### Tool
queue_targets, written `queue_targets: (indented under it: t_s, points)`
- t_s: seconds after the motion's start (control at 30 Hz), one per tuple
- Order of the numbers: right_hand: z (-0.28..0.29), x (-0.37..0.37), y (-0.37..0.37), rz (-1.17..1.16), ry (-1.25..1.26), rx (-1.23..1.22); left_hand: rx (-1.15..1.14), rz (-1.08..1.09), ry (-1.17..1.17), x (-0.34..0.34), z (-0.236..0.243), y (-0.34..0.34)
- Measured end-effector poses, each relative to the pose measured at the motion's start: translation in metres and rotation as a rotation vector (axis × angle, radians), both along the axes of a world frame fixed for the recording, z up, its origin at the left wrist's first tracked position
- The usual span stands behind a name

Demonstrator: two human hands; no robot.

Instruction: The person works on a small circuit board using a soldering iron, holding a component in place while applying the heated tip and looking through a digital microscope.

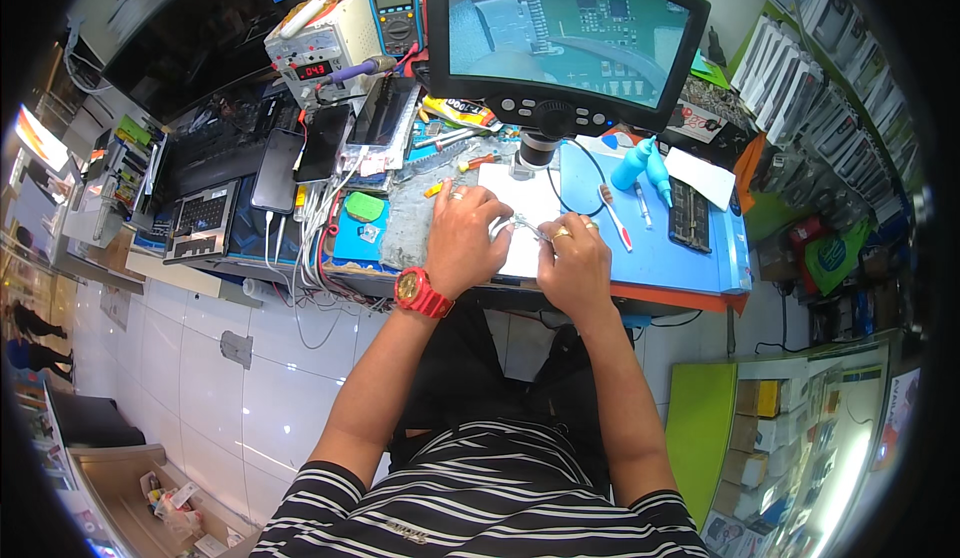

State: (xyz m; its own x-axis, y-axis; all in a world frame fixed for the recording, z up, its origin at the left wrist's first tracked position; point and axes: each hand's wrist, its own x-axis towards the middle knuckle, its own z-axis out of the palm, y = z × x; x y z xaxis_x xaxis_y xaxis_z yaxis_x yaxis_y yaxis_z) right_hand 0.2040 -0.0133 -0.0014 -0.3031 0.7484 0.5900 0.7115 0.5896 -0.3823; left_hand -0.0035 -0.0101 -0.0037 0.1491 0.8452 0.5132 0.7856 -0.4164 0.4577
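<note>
My left hand [464,233] wears a red watch and is closed, its fingertips pinching a small whitish piece [514,220] over a white sheet [520,256]. My right hand [577,261], with rings on it, grips a thin metal tool [535,228] that looks like tweezers; its tip is at the piece. Above them stands the microscope lens [534,151]. On the microscope's screen [567,33] are a green circuit board, a metal connector with a row of pins, a fingertip and a curved pointed tip. My fingers partly hide the held piece.
Right of my hands, a blue mat [660,254] bears a toothbrush [617,220], two turquoise bottles [640,168] and a dark phone frame [690,216]. To the left are white cables [315,208], a green sponge [364,207], phones [277,171], a power supply [322,46] and a multimeter [397,18].
</note>
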Motion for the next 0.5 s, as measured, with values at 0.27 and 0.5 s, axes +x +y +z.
queue_targets:
  t_s: [0.27,0.5]
  points:
    - [0.0005,0.0008,-0.0011,-0.001,-0.001,0.007,-0.001,-0.004,-0.001,-0.0001,0.0017,-0.0011]
    - [-0.0002,0.0023,0.0005,0.014,0.005,0.013,0.004,-0.001,0.000,0.0002,0.0003,-0.0006]
